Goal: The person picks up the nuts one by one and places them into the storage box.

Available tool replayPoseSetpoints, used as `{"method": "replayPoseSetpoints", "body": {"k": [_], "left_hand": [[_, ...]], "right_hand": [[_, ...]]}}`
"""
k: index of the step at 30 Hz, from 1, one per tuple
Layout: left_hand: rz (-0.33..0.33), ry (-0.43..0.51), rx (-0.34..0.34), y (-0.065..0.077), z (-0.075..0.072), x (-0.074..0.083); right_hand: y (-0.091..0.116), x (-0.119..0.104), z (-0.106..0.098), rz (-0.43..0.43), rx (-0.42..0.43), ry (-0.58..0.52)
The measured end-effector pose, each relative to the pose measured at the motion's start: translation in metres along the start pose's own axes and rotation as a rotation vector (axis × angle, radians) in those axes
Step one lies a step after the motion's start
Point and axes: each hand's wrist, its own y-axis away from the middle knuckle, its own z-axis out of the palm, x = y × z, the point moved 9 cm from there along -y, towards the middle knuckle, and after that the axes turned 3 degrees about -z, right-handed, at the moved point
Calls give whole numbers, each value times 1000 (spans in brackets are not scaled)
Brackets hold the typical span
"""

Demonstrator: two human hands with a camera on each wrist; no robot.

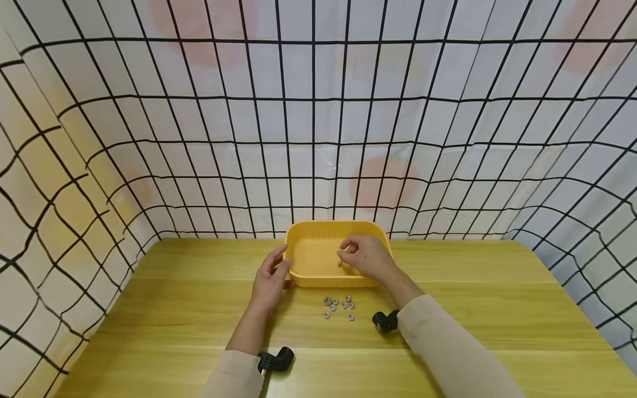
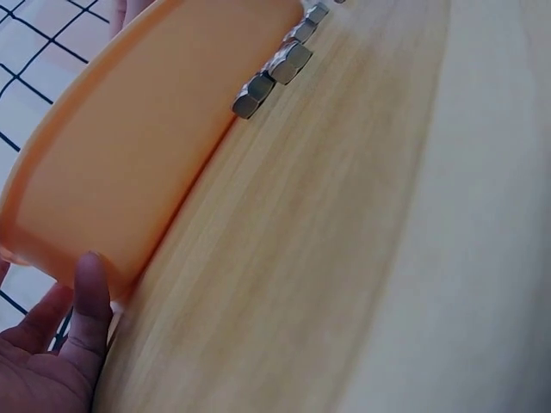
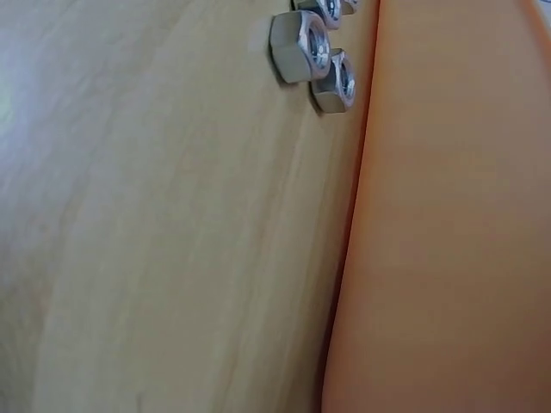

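A yellow plastic basket point(image 1: 335, 281) stands at the back of the table. At its left end my left hand point(image 1: 269, 279) touches the outer wall, fingers lightly bent along the side. The left wrist view shows its straight thumb point(image 2: 91, 301) against the wall near the corner. Over the basket's right half, my right hand point(image 1: 367, 256) is bent downward with thumb and index tips close together. One small metal nut point(image 1: 340, 263) shows just below those tips, apart from them. In front of the basket lie several hex nuts point(image 1: 333, 307). My right fingers are outside the right wrist view.
The wood-grain table point(image 1: 473, 309) carries everything. A white sheet with a black grid point(image 1: 318, 121) stands behind it and at both sides. Black wrist cameras point(image 1: 276, 360) sit on both forearms. Nuts point(image 3: 300, 47) lie close to the basket's front wall.
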Motion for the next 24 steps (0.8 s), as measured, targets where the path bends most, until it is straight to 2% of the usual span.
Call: {"method": "replayPoseSetpoints", "body": {"k": [6,16,20,24], "left_hand": [[-10,-2,-6,-1,0,0],[-17,11,-26,-1,2,0],[-16,9,-27,0,2,2],[-22,-8,-16,1,0,2]], "right_hand": [[0,-1,-6,4,61,-22],[15,-28,-36,-192,222,-38],[30,-33,-37,-175,177,-103],[50,-24,-26,-66,58,-224]]}}
